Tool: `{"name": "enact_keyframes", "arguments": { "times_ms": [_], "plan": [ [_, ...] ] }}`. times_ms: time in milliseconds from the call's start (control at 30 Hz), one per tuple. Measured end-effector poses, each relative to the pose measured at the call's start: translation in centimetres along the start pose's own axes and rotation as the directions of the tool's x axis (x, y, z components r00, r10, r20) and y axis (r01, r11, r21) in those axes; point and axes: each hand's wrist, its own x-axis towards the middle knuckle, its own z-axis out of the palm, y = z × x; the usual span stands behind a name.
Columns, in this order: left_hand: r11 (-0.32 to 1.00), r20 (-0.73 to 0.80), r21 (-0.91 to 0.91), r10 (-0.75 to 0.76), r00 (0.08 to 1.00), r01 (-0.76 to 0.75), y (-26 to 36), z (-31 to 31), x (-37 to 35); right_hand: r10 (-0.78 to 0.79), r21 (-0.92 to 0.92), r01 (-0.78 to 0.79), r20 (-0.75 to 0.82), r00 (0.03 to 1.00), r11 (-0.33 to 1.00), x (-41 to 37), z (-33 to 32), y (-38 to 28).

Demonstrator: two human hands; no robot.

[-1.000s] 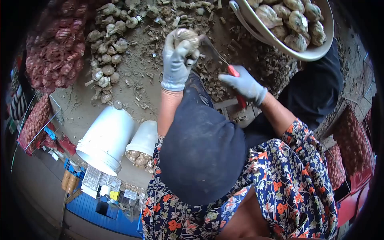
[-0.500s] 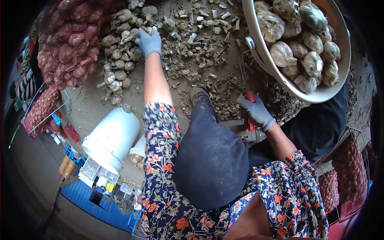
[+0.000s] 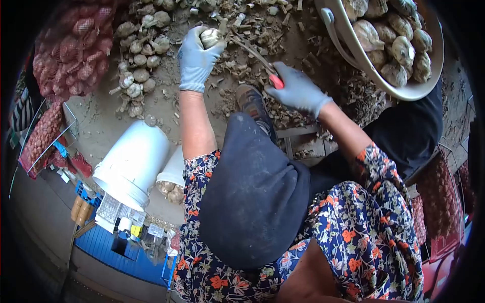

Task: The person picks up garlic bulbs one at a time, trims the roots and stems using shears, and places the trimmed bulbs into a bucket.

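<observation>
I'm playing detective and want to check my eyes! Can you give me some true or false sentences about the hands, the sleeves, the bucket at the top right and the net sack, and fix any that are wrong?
1. The left hand holds a bulb. True.
2. The right hand is empty. False: it holds a tool with a red handle.
3. Both hands wear gloves. True.
4. The bucket holds apples. False: it holds pale bulbs.
5. The net sack is at the top left. True.
6. The sleeves are plain white. False: they are dark with flowers.
</observation>
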Motion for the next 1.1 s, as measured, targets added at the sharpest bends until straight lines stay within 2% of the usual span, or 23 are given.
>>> {"name": "enact_keyframes", "arguments": {
  "times_ms": [100, 133, 200, 233, 267, 300, 333, 367, 400, 467, 500, 567, 600, 667, 733, 800, 833, 867, 900, 933, 967, 1033, 1100],
  "plan": [
    [0.962, -0.013, 0.23, 0.152, 0.988, -0.145, 2.0, -0.3, -1.8, 0.003, -0.006, -0.003, 0.042, 0.999, 1.0, 1.1, -0.7, -2.0],
    [0.964, -0.014, 0.223, 0.153, 0.988, -0.146, 2.1, -0.1, -2.1, 0.02, -0.023, -0.018, 0.086, 0.996, 1.0, 1.0, -1.0, -2.4],
    [0.966, -0.065, 0.194, 0.189, 0.98, -0.173, 2.0, -0.1, -2.7, -0.015, -0.036, 0.017, 0.06, 0.998, 0.999, 0.1, -0.9, -2.7],
    [0.985, -0.106, 0.086, 0.16, 0.981, -0.151, 0.8, 0.4, -2.7, 0.01, 0.034, -0.011, 0.05, 0.999, 0.999, -0.6, -0.7, -2.4],
    [0.985, -0.112, 0.086, 0.159, 0.981, -0.15, -0.8, 1.1, -2.8, 0.033, 0.104, -0.037, 0.04, 0.999, 0.994, -1.2, -0.5, -2.0],
    [0.983, -0.13, -0.18, 0.008, 0.992, -0.032, -3.0, 2.0, -2.9, 0.053, 0.07, -0.056, 0.043, 0.998, 0.996, -1.9, -0.1, -1.3],
    [0.898, -0.104, -0.433, -0.141, 0.985, 0.083, -5.7, 3.1, -3.0, 0.049, 0.067, -0.052, 0.045, 0.998, 0.996, -2.4, 0.3, -0.4],
    [0.981, -0.167, -0.191, -0.064, 0.984, 0.032, -9.9, 4.3, -3.1, 0.146, 0.101, -0.156, 0.097, 0.985, 0.983, -3.0, 0.8, 0.6],
    [0.972, -0.189, 0.235, 0.037, 0.981, 0.008, -9.7, 4.0, -4.1, 0.242, 0.13, -0.262, 0.153, 0.958, 0.956, -3.6, 1.1, 1.1],
    [0.914, -0.212, 0.37, -0.091, 0.973, 0.166, -10.3, 4.3, -6.5, 0.293, 0.128, -0.309, 0.132, 0.947, 0.942, -4.2, 1.2, 1.5],
    [0.914, -0.205, 0.369, -0.096, 0.974, 0.168, -9.9, 4.3, -7.1, 0.32, 0.094, -0.332, 0.124, 0.939, 0.939, -4.3, 1.3, 1.8],
    [0.748, -0.197, 0.523, -0.361, 0.912, 0.409, -9.2, 3.9, -7.6, 0.36, 0.067, -0.372, 0.142, 0.922, 0.926, -4.4, 1.2, 1.8],
    [0.743, -0.199, 0.526, -0.365, 0.909, 0.414, -9.2, 3.8, -7.7, 0.358, 0.067, -0.371, 0.149, 0.922, 0.926, -4.3, 1.4, 1.9],
    [0.64, -0.154, 0.584, -0.516, 0.843, 0.499, -9.2, 3.9, -7.4, 0.338, 0.041, -0.343, 0.09, 0.937, 0.939, -3.7, 1.9, 2.2],
    [0.665, -0.186, 0.552, -0.49, 0.851, 0.504, -11.1, 3.9, -7.4, 0.339, 0.049, -0.347, 0.12, 0.933, 0.937, -3.4, 1.9, 1.6],
    [0.779, -0.091, 0.336, -0.532, 0.842, 0.529, -13.6, 3.5, -7.2, 0.272, -0.15, -0.249, 0.159, 0.949, 0.957, -2.7, 1.9, 1.3],
    [0.832, 0.062, -0.098, -0.542, 0.838, 0.546, -16.2, 4.1, -7.4, 0.268, -0.191, -0.23, 0.205, 0.941, 0.954, -2.4, 1.7, 0.9],
    [0.833, 0.063, -0.096, -0.541, 0.839, 0.544, -14.1, 3.3, -7.5, 0.268, -0.188, -0.231, 0.204, 0.942, 0.955, -2.2, 1.6, 0.3],
    [0.766, 0.162, -0.451, -0.434, 0.886, 0.458, -11.7, 2.7, -8.1, 0.239, -0.244, -0.194, 0.172, 0.956, 0.95, -2.2, 1.5, -0.1],
    [0.565, 0.215, -0.745, -0.299, 0.93, 0.354, -9.1, 2.2, -8.6, 0.212, -0.303, -0.162, 0.142, 0.967, 0.939, -2.2, 1.4, -0.4],
    [0.563, 0.221, -0.745, -0.299, 0.928, 0.359, -7.1, 2.2, -8.9, 0.219, -0.302, -0.168, 0.142, 0.965, 0.938, -2.4, 1.3, -0.5],
    [0.341, 0.225, -0.905, -0.122, 0.967, 0.254, -4.1, 1.9, -9.4, -0.002, -0.441, 0.021, 0.044, 0.999, 0.897, -2.5, 1.1, -1.0],
    [0.383, 0.243, -0.887, -0.085, 0.966, 0.257, -2.3, 1.5, -9.5, -0.053, -0.506, 0.057, 0.023, 0.998, 0.861, -2.7, 0.6, -1.9]
  ]
}}
